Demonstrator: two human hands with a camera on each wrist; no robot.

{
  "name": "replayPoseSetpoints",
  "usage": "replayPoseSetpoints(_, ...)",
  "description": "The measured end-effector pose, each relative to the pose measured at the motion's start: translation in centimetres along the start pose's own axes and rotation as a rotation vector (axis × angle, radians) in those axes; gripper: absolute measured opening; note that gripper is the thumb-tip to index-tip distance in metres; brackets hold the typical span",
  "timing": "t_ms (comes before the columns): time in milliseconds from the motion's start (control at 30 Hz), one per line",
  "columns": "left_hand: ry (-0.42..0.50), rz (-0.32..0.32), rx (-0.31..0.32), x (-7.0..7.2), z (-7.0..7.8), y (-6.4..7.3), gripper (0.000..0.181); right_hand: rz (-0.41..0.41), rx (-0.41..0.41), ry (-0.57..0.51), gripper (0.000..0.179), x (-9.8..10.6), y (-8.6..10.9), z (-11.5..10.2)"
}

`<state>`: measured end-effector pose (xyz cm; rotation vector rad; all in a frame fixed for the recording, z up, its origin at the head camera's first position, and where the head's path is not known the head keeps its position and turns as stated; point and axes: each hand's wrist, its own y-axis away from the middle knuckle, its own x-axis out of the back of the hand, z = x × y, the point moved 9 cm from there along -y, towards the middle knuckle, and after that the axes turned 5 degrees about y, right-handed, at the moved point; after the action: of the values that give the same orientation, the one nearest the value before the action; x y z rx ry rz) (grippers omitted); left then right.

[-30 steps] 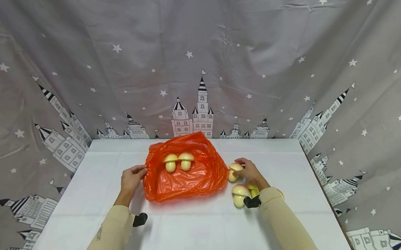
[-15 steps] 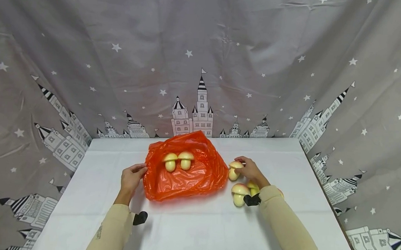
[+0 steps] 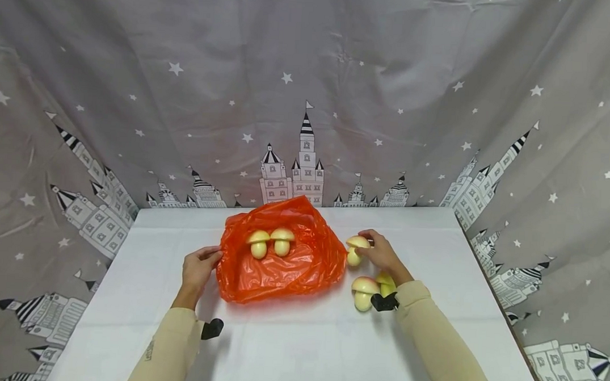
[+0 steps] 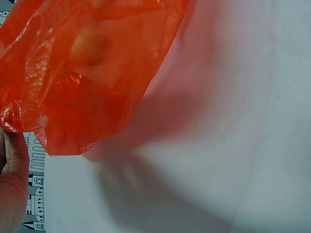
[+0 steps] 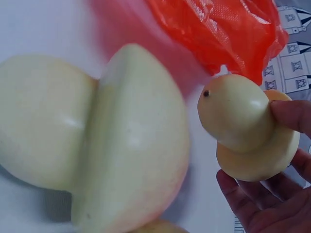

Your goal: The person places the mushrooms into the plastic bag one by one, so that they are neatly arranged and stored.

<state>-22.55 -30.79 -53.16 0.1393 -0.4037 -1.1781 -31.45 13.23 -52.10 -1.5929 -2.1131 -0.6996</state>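
Observation:
In the head view, an orange-red plastic bag (image 3: 275,277) lies on its side, its mouth facing me. Two model mushrooms (image 3: 282,245) with pale yellow caps rest inside it. My left hand (image 3: 196,274) pinches the bag's left rim between thumb and fingers. Beside the bag's right edge, my right hand (image 3: 382,256) grips a third mushroom (image 5: 238,114) by its cap, stem toward the wrist camera. Near that forearm, a larger mushroom (image 3: 363,298) with a pinkish cap lies on the table, a yellower mushroom (image 3: 385,282) partly behind the wrist.
A white cloth covers the table (image 3: 288,349). Behind it hangs a grey curtain (image 3: 392,63) printed with castles and stars. The table's right edge (image 3: 504,321) shows beyond my right arm.
My right hand has raised its mushroom slightly off the table beside the bag. A mushroom edge beyond my right sleeve is now hidden. My left hand keeps its hold on the bag.

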Motion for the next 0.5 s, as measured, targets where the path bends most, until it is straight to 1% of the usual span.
replayPoseSetpoints(100,-0.006,-0.004,-0.010,0.0,0.3,-0.1,0.035,0.018,0.047,0.017,0.048,0.5,0.4,-0.9)
replayPoseSetpoints(200,-0.012,-0.010,-0.007,-0.1,0.4,-0.2,0.035,0.027,0.071,0.023,0.048,0.7,0.6,-1.5)
replayPoseSetpoints(367,-0.011,-0.008,0.000,-0.1,0.1,-0.2,0.036,0.045,0.077,-0.013,0.050,1.1,0.7,-2.3)
replayPoseSetpoints(500,-0.005,-0.005,0.006,-0.1,0.0,-0.1,0.036,0.074,0.094,-0.063,0.049,1.7,0.9,-3.1)
